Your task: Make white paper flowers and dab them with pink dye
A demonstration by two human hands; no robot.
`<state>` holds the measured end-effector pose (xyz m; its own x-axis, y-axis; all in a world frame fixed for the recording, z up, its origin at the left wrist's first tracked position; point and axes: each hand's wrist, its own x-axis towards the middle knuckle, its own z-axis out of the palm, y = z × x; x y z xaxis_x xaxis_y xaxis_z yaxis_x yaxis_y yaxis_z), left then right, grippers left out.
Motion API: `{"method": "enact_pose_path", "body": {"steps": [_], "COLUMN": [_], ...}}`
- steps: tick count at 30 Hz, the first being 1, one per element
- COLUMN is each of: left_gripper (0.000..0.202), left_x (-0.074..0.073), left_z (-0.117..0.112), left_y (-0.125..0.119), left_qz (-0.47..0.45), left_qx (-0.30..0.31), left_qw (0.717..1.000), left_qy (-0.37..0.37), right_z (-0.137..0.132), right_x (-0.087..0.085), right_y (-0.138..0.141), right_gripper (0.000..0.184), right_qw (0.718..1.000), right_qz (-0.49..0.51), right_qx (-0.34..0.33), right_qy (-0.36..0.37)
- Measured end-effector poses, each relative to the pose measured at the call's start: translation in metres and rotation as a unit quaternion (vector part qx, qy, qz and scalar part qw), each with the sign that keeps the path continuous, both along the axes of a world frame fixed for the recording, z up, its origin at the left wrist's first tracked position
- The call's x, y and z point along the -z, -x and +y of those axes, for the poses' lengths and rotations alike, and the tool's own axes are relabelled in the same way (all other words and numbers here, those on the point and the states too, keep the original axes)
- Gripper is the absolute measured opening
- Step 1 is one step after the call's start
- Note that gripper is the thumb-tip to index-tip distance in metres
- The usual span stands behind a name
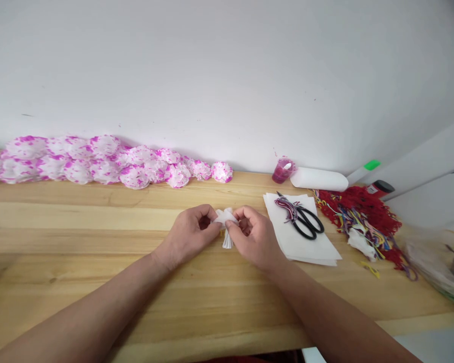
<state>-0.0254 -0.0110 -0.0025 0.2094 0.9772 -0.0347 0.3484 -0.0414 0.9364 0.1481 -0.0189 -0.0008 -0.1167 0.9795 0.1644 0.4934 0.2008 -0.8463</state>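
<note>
From my seat behind the head camera, I have both hands together over the wooden table (pixel 212 302), working one small white paper piece (pixel 224 216) that sits right between them. My left hand (pixel 191 229) pinches its left side between thumb and fingertips; my right hand (pixel 255 239) pinches its right side, thumb pressed on the near face. The gathered, puffed part lies in the grip itself, while a narrow pleated end fans out below the fingertips, on the side toward me. Just right of the grip, beside my right hand, I see a stack of white sheets (pixel 320 250) with black-handled scissors (pixel 307 220) and a small bundle of threads (pixel 287 207) on top. Farther right lies a tangle of red and mixed-colour yarn (pixel 374 209). Beyond the grip, a cup of pink liquid (pixel 283 170) stands to the right, and a row of pink-flecked white paper flowers (pixel 98 161) runs off to the left along the wall.
</note>
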Motion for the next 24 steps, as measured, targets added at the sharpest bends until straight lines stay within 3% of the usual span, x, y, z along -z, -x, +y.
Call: {"method": "enact_pose_path", "body": {"steps": [9, 18, 24], "left_gripper": [0.018, 0.018, 0.018], "left_x": [0.0023, 0.003, 0.0038], "left_z": [0.0013, 0.0015, 0.0024], "left_y": [0.0008, -0.0003, 0.0002], "left_qz": [-0.033, -0.048, -0.083], "left_qx": [0.01, 0.002, -0.021], "left_qw": [0.999, 0.999, 0.996], "left_qy": [0.026, 0.025, 0.033], "right_z": [0.0029, -0.0019, -0.0007], "right_x": [0.0043, 0.0033, 0.0014], "right_y": [-0.0013, 0.0025, 0.0023], "right_gripper": [0.015, 0.01, 0.011], "right_qw": [0.997, 0.999, 0.999], "right_qz": [0.051, 0.028, 0.031], "right_qx": [0.024, -0.023, -0.008], "right_qy": [0.05, -0.022, 0.01]}}
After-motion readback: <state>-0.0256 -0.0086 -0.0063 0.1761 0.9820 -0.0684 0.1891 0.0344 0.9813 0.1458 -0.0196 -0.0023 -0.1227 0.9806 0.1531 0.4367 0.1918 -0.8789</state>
